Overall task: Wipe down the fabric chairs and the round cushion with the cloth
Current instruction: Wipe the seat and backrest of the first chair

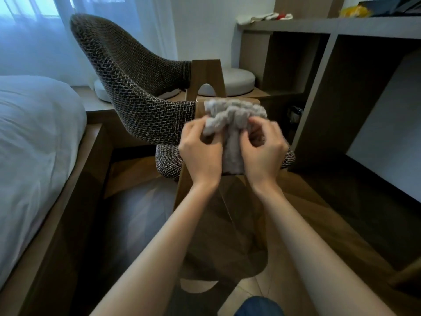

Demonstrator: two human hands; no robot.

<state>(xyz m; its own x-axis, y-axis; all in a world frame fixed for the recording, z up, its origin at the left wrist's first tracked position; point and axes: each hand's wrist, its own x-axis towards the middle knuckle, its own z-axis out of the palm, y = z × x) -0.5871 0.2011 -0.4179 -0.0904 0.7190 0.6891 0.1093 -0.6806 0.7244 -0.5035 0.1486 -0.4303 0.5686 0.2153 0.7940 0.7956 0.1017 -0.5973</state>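
Our left hand [200, 153] and right hand [264, 151] both pinch the bunched grey cloth [234, 117], held up just over the chair [127, 83] seat; it looks light, soft and floppy, so we'd wad it into one palm.

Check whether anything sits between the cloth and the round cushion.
Yes. The cloth, gripped by the left hand and right hand, is on the near side of the fabric chair. Its wooden frame stands directly before the round cushion, partly hiding it; reaching likely means going around.
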